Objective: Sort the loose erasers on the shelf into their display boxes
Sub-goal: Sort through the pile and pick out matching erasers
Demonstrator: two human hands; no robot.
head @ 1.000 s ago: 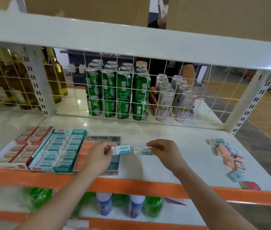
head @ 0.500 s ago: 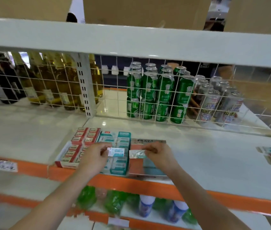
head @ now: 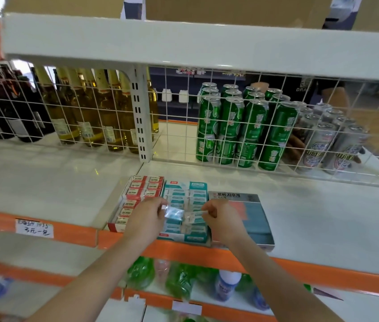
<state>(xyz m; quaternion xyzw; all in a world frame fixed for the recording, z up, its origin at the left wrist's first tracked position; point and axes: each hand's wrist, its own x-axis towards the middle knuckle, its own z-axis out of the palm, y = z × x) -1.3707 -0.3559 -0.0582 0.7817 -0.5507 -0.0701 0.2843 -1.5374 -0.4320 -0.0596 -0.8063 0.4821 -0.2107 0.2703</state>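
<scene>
- Shelf: three display boxes are set side by side at its orange front edge, with cans and bottles stood behind the wire grid.
- Grey box, on the right: it looks mostly unfilled, with its printed lid flap raised at the back.
- Teal box, in the middle: it is packed with teal erasers, and both hands are held just above its front half.
- Red box, on the left: it is filled with red erasers and partly covered by the left hand.
- Left hand: a teal eraser is pinched between thumb and fingertips.
- Right hand: a second wrapped eraser is pinched at its end; its colour is blurred.
- Risk: because the teal rows look full, an eraser pressed in could be left lying on top or could push neighbours askew; a glossy wrapper held by so light a pinch could slip and be dropped over the front edge.
</scene>
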